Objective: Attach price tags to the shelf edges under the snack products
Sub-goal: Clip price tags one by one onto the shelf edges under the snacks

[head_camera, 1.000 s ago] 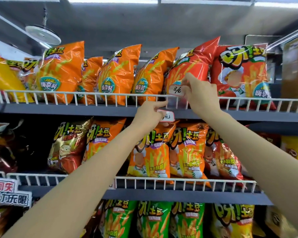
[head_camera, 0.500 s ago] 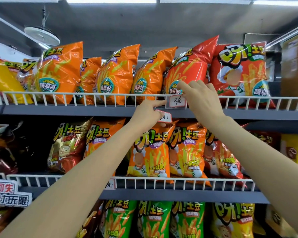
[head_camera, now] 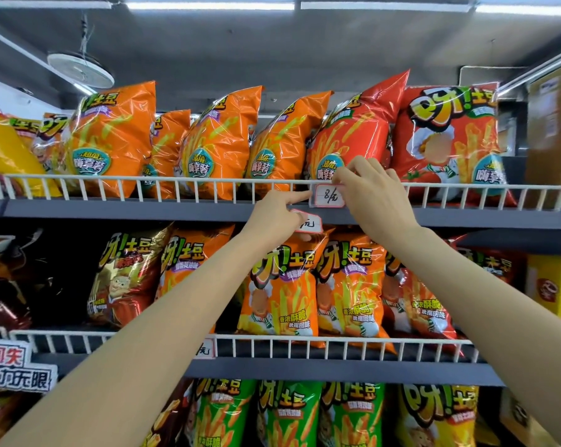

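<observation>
A price tag [head_camera: 327, 195] is being pressed onto the top shelf's wire rail [head_camera: 176, 182] by the right hand [head_camera: 374, 191], pinched shut; the left hand [head_camera: 274, 217] is clutching another tag [head_camera: 308, 223], which could be dropped if the grip loosens

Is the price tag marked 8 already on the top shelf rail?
On: the tag sits against the wire rail, right hand pinching its top.
</observation>
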Demonstrator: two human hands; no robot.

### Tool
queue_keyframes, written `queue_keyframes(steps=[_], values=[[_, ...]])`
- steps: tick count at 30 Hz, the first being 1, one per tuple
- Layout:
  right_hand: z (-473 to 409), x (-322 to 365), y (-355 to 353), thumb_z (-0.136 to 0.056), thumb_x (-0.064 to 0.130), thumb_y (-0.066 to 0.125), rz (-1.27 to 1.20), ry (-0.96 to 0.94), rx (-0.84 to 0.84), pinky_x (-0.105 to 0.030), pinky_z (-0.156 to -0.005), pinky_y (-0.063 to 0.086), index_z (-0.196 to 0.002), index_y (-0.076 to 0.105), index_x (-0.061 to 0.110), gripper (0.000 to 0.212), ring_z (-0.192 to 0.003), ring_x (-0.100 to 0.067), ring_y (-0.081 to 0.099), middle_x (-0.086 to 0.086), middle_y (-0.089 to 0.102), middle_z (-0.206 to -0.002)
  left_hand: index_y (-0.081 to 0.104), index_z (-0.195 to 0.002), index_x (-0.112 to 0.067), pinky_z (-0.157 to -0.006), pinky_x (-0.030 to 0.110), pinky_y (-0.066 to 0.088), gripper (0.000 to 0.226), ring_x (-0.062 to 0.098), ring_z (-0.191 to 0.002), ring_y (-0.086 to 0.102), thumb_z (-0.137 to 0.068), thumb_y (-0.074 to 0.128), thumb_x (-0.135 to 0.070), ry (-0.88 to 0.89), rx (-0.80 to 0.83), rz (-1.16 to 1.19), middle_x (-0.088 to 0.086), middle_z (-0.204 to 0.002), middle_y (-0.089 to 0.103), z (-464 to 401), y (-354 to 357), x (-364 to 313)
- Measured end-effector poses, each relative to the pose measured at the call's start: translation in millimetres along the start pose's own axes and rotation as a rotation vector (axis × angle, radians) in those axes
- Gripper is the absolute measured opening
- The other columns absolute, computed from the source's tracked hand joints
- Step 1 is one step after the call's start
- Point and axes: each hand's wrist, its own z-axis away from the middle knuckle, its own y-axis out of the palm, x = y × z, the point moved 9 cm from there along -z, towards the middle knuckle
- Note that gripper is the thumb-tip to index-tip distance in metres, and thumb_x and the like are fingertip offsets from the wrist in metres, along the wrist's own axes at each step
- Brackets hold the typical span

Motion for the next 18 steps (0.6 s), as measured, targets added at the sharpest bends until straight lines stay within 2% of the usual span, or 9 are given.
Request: queue_keyframes(steps=[3,7,8,11,12,13,15,16,18], values=[[-3.3,1.4,0.8,-0.080,0.005,0.069,0.009,-0.025,-0.003,-0.042,-0.069,0.045,-0.100,0.061,0.006,0.022,-0.092,-0.032,0.056,-0.013,0.060,-0.098,0.045,-0.137,-0.023,-0.059,0.012,0.051,0.047,0.008,-0.076,0.063,-0.093,0.052,-0.008,0.001,0.004,0.016,0.005,-0.135,0.053,-0.8,0.5,-1.7],[-2.2,1.8,2.8,-0.081,0.006,0.068,-0.022,-0.057,0.004,-0.041,-0.069,0.045,-0.109,0.059,0.010,0.029,-0.092,-0.031,0.054,-0.012,0.058,-0.098,0.047,-0.136,-0.020,-0.076,0.032,0.059,0.047,0.019,-0.084,0.070,-0.092,0.053,-0.006,-0.031,0.016,0.065,0.008,-0.135,0.053,-1.5,2.8,-1.7],[-1.4,1.5,2.9,-0.083,0.007,0.066,-0.045,-0.053,0.005,-0.042,-0.069,0.044,-0.111,0.059,0.011,0.030,-0.091,-0.030,0.052,-0.012,0.056,-0.098,0.047,-0.136,-0.020,-0.078,0.033,0.058,0.047,0.020,-0.082,0.070,-0.092,0.053,-0.006,-0.032,0.014,0.066,0.008,-0.134,0.054,-1.6,2.7,-2.2],[0.1,-2.6,5.8,-0.089,0.012,0.058,-0.173,0.030,0.052,-0.045,-0.075,0.044,-0.117,0.058,0.016,0.028,-0.095,-0.028,0.047,-0.011,0.051,-0.102,0.044,-0.138,-0.021,-0.061,0.014,0.054,0.048,0.010,-0.072,0.065,-0.092,0.053,-0.007,-0.013,0.010,0.045,0.006,-0.133,0.054,-1.7,2.6,-2.8],[0.7,-3.9,7.0,-0.090,0.013,0.057,-0.195,0.057,0.068,-0.045,-0.077,0.044,-0.119,0.056,0.017,0.029,-0.097,-0.027,0.045,-0.010,0.050,-0.105,0.043,-0.139,-0.022,-0.059,0.012,0.052,0.049,0.009,-0.074,0.064,-0.092,0.053,-0.008,-0.007,0.012,0.035,0.005,-0.133,0.054,-1.7,2.8,-2.3],[1.5,-4.6,7.6,-0.091,0.013,0.056,-0.201,0.077,0.077,-0.045,-0.079,0.044,-0.121,0.056,0.017,0.030,-0.099,-0.027,0.044,-0.010,0.049,-0.107,0.042,-0.139,-0.023,-0.064,0.015,0.053,0.050,0.010,-0.082,0.064,-0.092,0.053,-0.009,-0.004,0.019,0.036,0.004,-0.134,0.053,-2.0,3.9,-0.7],[3.9,-4.6,6.5,-0.091,0.011,0.056,-0.194,0.102,0.070,-0.045,-0.080,0.046,-0.122,0.057,0.014,0.031,-0.102,-0.027,0.044,-0.010,0.049,-0.112,0.041,-0.140,-0.024,-0.080,0.029,0.056,0.052,0.016,-0.094,0.066,-0.092,0.053,-0.009,-0.005,0.040,0.067,0.002,-0.132,0.054,-1.4,6.7,1.8],[5.6,-3.7,5.9,-0.090,0.010,0.057,-0.187,0.107,0.063,-0.045,-0.080,0.046,-0.122,0.058,0.013,0.032,-0.103,-0.027,0.044,-0.010,0.050,-0.113,0.042,-0.139,-0.023,-0.082,0.033,0.056,0.051,0.017,-0.095,0.066,-0.092,0.053,-0.009,0.006,0.037,0.070,0.001,-0.130,0.055,-1.2,6.7,1.8],[9.4,-1.0,4.5,-0.090,0.009,0.057,-0.188,0.104,0.058,-0.045,-0.080,0.047,-0.123,0.059,0.013,0.033,-0.103,-0.028,0.047,-0.011,0.052,-0.114,0.048,-0.135,-0.017,-0.075,0.026,0.056,0.043,0.016,-0.090,0.067,-0.092,0.053,-0.010,0.041,-0.016,0.066,-0.002,-0.122,0.057,-2.3,2.6,0.8]])
